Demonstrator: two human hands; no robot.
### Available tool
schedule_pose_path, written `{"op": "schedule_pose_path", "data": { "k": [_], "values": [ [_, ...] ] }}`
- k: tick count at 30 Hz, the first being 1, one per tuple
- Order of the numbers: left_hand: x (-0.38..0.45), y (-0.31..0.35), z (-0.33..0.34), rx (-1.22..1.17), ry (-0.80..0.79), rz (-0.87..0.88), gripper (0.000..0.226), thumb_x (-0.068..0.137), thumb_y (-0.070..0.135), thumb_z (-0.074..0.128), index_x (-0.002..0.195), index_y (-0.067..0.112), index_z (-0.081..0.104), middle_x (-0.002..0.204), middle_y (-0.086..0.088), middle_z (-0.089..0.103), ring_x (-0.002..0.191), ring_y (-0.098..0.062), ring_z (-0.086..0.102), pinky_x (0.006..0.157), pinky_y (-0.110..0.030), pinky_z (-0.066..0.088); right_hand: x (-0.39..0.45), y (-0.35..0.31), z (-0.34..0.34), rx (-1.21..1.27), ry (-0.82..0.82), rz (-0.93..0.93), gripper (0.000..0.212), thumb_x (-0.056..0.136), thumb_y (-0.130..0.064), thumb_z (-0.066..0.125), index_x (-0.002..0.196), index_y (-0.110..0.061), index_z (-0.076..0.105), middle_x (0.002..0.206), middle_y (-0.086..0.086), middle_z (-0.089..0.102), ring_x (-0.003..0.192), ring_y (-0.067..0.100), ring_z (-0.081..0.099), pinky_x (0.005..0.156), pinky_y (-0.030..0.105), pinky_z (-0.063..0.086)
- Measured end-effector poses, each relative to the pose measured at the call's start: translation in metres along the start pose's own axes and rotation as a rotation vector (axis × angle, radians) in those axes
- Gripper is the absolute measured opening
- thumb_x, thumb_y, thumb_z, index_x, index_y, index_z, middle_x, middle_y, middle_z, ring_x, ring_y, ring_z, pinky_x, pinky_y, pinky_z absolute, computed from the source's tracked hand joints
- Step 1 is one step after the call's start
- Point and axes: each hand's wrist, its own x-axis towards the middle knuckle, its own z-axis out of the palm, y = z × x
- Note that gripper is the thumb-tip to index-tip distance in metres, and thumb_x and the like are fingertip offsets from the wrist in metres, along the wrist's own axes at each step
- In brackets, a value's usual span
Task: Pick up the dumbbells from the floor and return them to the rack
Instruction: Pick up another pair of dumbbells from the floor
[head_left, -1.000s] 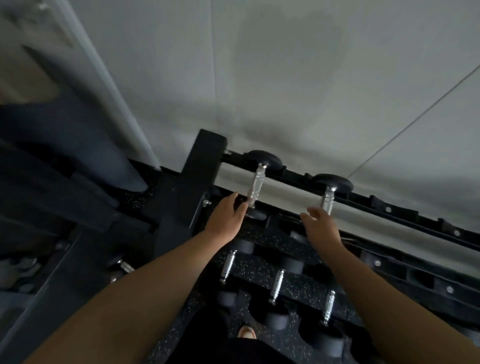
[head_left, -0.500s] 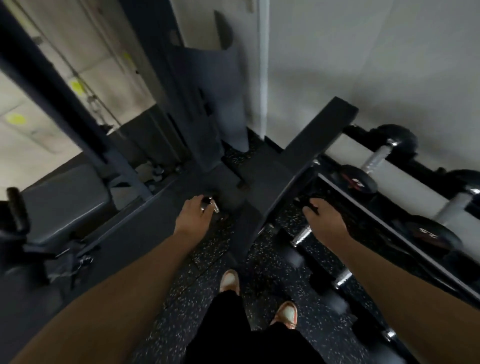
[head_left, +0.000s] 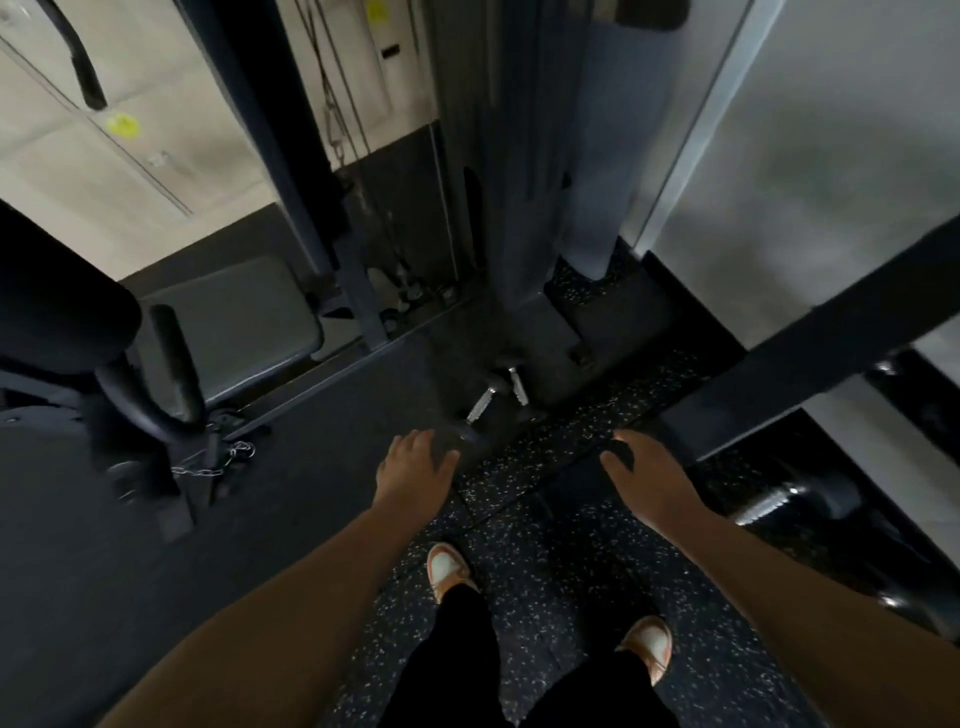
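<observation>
You've turned from the rack (head_left: 810, 358) to two dumbbells (head_left: 491, 400) on the floor (head_left: 545, 571). Left hand (head_left: 415, 475) and right hand (head_left: 652, 480) are released, empty; next, bend and grasp the handles.

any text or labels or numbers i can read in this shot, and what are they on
None can be read.
Yellow sticker on the pale wall panel at upper left: blurred, no legible text.
Second yellow sticker at the top edge on the cable machine: cut off and blurred.
Dumbbells on the floor and dumbbell on the rack: no markings visible.
</observation>
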Motion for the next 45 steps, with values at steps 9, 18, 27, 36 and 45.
{"op": "schedule_pose_path", "data": {
  "k": [9,18,27,36,45],
  "values": [
    [0.155,-0.025,0.035,-0.005,-0.033,0.066,0.056,0.096,0.041,0.051,0.142,0.011,0.042,0.144,-0.014,0.05,0.134,-0.03,0.04,0.109,-0.047,0.033,0.12,-0.015,0.1,0.011,-0.042,0.107,0.054,0.1,-0.037,0.053,0.143,-0.005,0.045,0.145,0.018,0.05,0.134,0.033,0.044,0.109,0.044,0.037],
    [0.328,-0.057,0.167,-0.095,-0.13,-0.074,0.064,0.095,0.046,0.05,0.147,0.012,0.033,0.144,-0.018,0.048,0.132,-0.033,0.044,0.108,-0.046,0.035,0.322,0.044,0.2,0.045,-0.146,0.248,0.051,0.102,-0.04,0.046,0.141,-0.006,0.047,0.139,0.022,0.056,0.126,0.037,0.052,0.104,0.043,0.042],
    [0.526,-0.103,0.373,-0.178,-0.227,-0.035,0.058,0.095,0.041,0.055,0.136,0.001,0.046,0.134,-0.027,0.054,0.123,-0.039,0.049,0.101,-0.039,0.036,0.521,0.132,0.319,-0.045,-0.134,0.219,0.044,0.103,-0.037,0.043,0.131,-0.004,0.052,0.127,0.026,0.06,0.117,0.041,0.056,0.096,0.043,0.046],
    [0.61,-0.136,0.463,-0.229,-0.224,-0.183,0.064,0.086,0.068,0.047,0.108,0.01,0.061,0.105,-0.016,0.069,0.098,-0.035,0.063,0.071,-0.031,0.037,0.613,0.154,0.367,-0.119,-0.099,0.135,0.04,0.103,-0.036,0.042,0.122,-0.003,0.056,0.116,0.023,0.062,0.106,0.036,0.059,0.089,0.042,0.05],
    [0.608,-0.181,0.433,-0.304,0.082,-0.268,0.057,0.09,0.065,0.044,0.105,0.012,0.058,0.086,-0.007,0.064,0.076,-0.028,0.06,0.063,-0.033,0.036,0.671,0.132,0.394,0.131,-0.072,0.324,0.064,0.092,-0.06,0.052,0.13,-0.008,0.048,0.119,0.017,0.062,0.101,0.033,0.06,0.075,0.033,0.039]
  ]
}}
